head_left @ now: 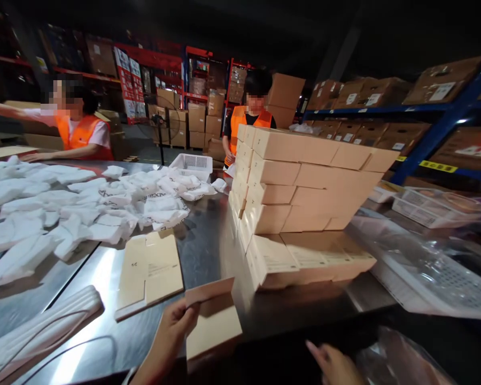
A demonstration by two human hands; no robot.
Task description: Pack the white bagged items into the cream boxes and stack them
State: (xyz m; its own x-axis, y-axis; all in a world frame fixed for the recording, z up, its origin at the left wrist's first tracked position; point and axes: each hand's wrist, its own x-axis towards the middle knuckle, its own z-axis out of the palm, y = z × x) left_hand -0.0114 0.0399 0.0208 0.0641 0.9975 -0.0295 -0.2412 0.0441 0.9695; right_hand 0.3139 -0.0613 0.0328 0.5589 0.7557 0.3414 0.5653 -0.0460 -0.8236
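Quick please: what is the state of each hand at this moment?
Left hand: closed on a flat cardboard box, thumb on its flap.
Right hand: open, holding nothing, at the table edge.

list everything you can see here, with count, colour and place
folded box: one, tan, near table edge, held by left hand
flat carton blanks: small stack, tan, left of it
stacked boxes: many, tan, table centre-right
white packets: many, left half of table
white baskets: one far centre, more at right
metal table: one, silver
co-workers: two, orange vests, far side
shelving: blue and red, brown cartons
left hand: on folded box
right hand: bottom edge, empty, open
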